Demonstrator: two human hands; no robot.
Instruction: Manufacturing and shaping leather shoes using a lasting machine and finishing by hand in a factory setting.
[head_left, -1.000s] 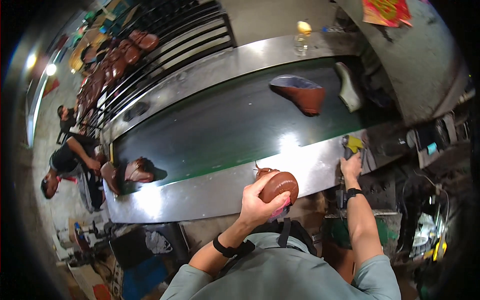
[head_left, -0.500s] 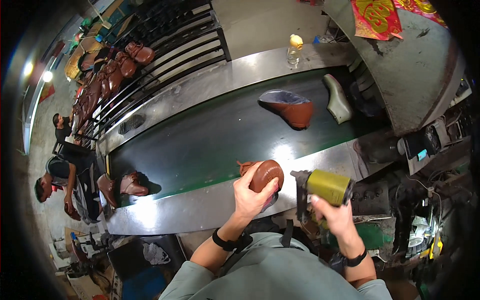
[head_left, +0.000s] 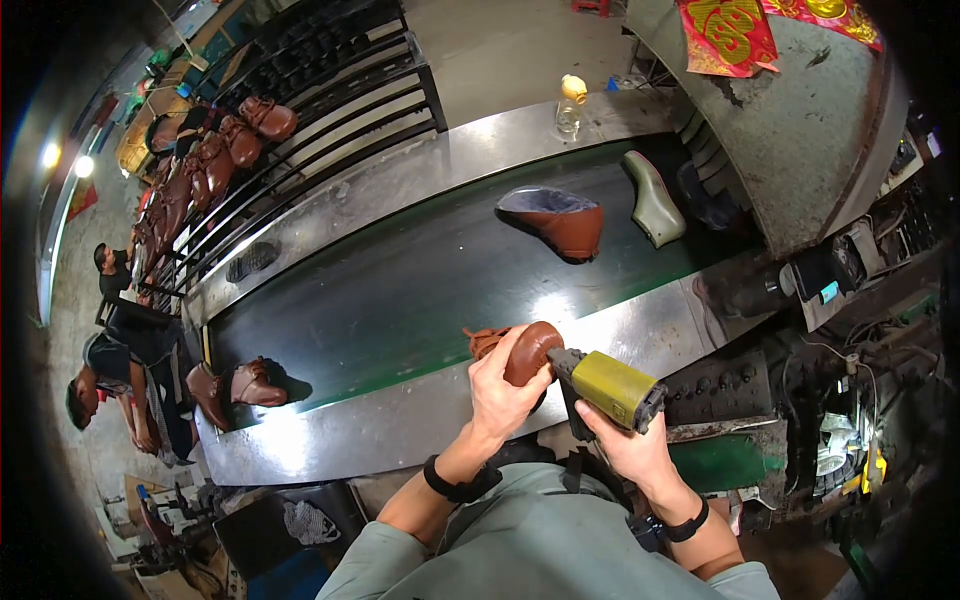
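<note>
My left hand [head_left: 500,398] is wrapped round a brown leather shoe [head_left: 533,350] above the near metal edge of the bench. Its rounded end faces right, and laces hang out at its left. The underside of the shoe is mostly hidden by my fingers. In my right hand [head_left: 632,445] is a yellow-green nail gun [head_left: 612,385], gripped by its handle below the body. The dark nose of the gun points left and meets the right side of the shoe, or comes very close; I cannot tell whether they touch.
On the dark belt [head_left: 400,270] lie a brown boot upper [head_left: 570,232], a pale green shoe last [head_left: 655,200] and brown boots [head_left: 258,383]. A bottle with a yellow top [head_left: 570,115] stands on the far ledge. Brown shoes [head_left: 210,165] fill a rack. Two people are at far left.
My right hand has brought the nail gun leftward to the shoe, closing the gap between them. The left hand keeps its hold on the shoe. The whole view has shifted slightly.
</note>
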